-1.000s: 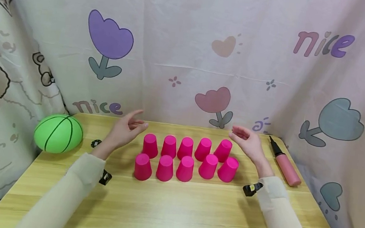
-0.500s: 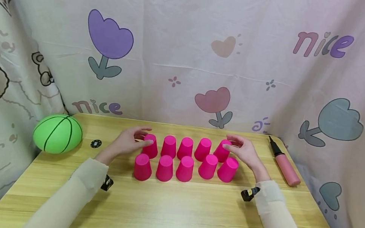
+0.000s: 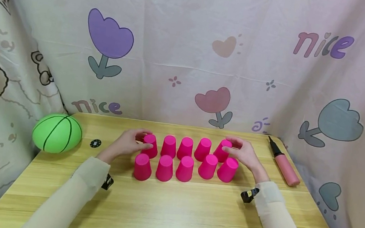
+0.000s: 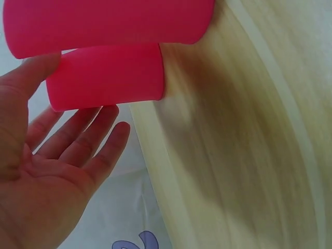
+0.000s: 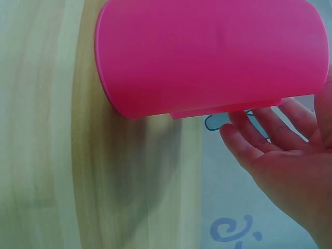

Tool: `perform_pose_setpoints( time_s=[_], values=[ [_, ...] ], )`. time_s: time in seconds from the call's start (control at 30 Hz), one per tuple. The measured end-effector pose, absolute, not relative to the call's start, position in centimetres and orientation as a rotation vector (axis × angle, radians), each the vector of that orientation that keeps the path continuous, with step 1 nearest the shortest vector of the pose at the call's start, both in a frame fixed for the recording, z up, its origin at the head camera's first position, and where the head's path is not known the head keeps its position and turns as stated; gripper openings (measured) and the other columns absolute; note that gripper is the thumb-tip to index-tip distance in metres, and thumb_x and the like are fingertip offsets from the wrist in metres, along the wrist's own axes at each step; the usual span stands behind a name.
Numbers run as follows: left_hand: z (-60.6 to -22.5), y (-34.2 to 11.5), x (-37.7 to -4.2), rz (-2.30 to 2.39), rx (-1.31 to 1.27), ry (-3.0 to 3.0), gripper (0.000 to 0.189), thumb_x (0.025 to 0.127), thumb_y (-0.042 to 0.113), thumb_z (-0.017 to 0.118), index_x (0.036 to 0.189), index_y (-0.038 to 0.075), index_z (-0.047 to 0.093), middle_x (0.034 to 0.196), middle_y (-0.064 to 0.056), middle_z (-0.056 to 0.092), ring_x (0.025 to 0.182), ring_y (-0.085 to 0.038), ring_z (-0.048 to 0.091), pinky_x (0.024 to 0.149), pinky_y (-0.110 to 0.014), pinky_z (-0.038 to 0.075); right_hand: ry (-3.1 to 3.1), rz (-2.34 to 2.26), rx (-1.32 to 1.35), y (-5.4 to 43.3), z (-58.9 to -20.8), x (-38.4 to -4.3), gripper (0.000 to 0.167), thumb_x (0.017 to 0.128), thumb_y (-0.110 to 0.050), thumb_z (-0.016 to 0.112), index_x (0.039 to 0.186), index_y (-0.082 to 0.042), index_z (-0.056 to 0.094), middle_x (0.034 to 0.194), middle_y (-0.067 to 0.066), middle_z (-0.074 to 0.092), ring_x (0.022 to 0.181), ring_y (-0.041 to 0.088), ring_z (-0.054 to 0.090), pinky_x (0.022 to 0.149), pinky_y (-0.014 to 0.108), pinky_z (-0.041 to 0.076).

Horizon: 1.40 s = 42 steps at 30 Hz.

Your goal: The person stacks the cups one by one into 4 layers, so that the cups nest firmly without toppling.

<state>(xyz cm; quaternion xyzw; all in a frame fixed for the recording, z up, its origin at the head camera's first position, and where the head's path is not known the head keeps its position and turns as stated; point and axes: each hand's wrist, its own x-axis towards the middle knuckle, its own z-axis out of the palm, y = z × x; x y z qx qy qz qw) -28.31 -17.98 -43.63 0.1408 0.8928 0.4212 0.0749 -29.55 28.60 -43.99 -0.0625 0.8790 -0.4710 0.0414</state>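
Note:
Pink plastic cups stand upside down in two rows on the table. At the left end of the back row, my left hand (image 3: 127, 142) holds a pink cup (image 4: 109, 78), thumb on the near side and fingers behind it. My right hand (image 3: 245, 153) grips the pink cup (image 3: 220, 155) at that row's right end the same way. In the right wrist view, a front-row cup (image 5: 212, 52) hides most of the held one and part of the grip. Another front-row cup (image 4: 109, 21) lies across the top of the left wrist view.
A green ball (image 3: 57, 133) with black lines sits at the table's left edge, beside a black chip (image 3: 95, 143). A pink hand pump (image 3: 286, 168) with a black nozzle lies at the right. A patterned curtain (image 3: 176, 52) hangs behind the wooden table (image 3: 170, 211).
Both hands have moved down and inward from beside the back row onto its two end cups. Over the last half second they barely shift. The cups stay where they stood.

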Motion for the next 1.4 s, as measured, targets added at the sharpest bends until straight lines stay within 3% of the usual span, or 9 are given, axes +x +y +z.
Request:
perform_pose_setpoints(
  time_s=[0.1, 0.37, 0.57, 0.8, 1.13, 1.4],
  values=[
    [-43.3, -17.8, -28.5, 1.251, 0.400, 2.685, 0.058, 0.094, 0.030, 0.080, 0.144, 0.009, 0.060, 0.134, -0.017, 0.069, 0.126, -0.038, 0.064, 0.105, -0.050, 0.058, 2.698, -1.436, -0.184, 28.7, -44.1, -29.6, 0.069, 0.094, -0.041, 0.080, 0.150, -0.009, 0.057, 0.144, 0.016, 0.064, 0.129, 0.036, 0.061, 0.105, 0.044, 0.057],
    [-41.2, -17.2, -29.8, 1.243, 0.381, 2.741, 0.058, 0.093, 0.029, 0.081, 0.142, 0.009, 0.060, 0.131, -0.017, 0.068, 0.121, -0.035, 0.065, 0.099, -0.046, 0.061, 2.744, -1.406, -0.249, 28.7, -44.0, -29.6, 0.065, 0.096, -0.036, 0.079, 0.149, -0.005, 0.057, 0.142, 0.019, 0.065, 0.128, 0.039, 0.062, 0.107, 0.054, 0.055],
    [-38.8, -16.3, -31.5, 1.235, 0.452, 2.781, 0.050, 0.093, 0.023, 0.080, 0.136, 0.004, 0.062, 0.125, -0.020, 0.071, 0.114, -0.036, 0.068, 0.094, -0.047, 0.063, 2.750, -1.402, -0.254, 28.6, -43.7, -29.5, 0.062, 0.096, -0.031, 0.079, 0.148, -0.006, 0.058, 0.139, 0.019, 0.067, 0.127, 0.038, 0.063, 0.106, 0.053, 0.056],
    [-36.8, -14.7, -33.6, 1.175, 0.372, 2.808, 0.050, 0.094, 0.026, 0.078, 0.136, 0.004, 0.061, 0.128, -0.022, 0.068, 0.116, -0.038, 0.065, 0.094, -0.048, 0.062, 2.745, -1.380, -0.253, 28.5, -43.6, -29.5, 0.061, 0.096, -0.032, 0.078, 0.148, -0.006, 0.058, 0.138, 0.020, 0.066, 0.128, 0.039, 0.062, 0.104, 0.051, 0.058],
    [-37.0, -12.9, -36.2, 1.193, 0.253, 2.779, 0.049, 0.095, 0.027, 0.077, 0.135, 0.004, 0.061, 0.127, -0.021, 0.066, 0.114, -0.036, 0.062, 0.098, -0.048, 0.059, 2.760, -1.346, -0.257, 28.5, -43.4, -29.4, 0.059, 0.096, -0.031, 0.078, 0.147, -0.006, 0.058, 0.136, 0.019, 0.067, 0.125, 0.037, 0.064, 0.099, 0.045, 0.061],
    [-38.2, -11.5, -37.9, 1.163, 0.198, 2.774, 0.047, 0.097, 0.023, 0.077, 0.137, 0.005, 0.062, 0.131, -0.021, 0.065, 0.119, -0.036, 0.061, 0.101, -0.046, 0.059, 2.773, -1.335, -0.269, 28.6, -43.5, -29.6, 0.061, 0.096, -0.030, 0.078, 0.147, -0.003, 0.058, 0.136, 0.020, 0.068, 0.125, 0.038, 0.065, 0.100, 0.048, 0.060]
  ],
)
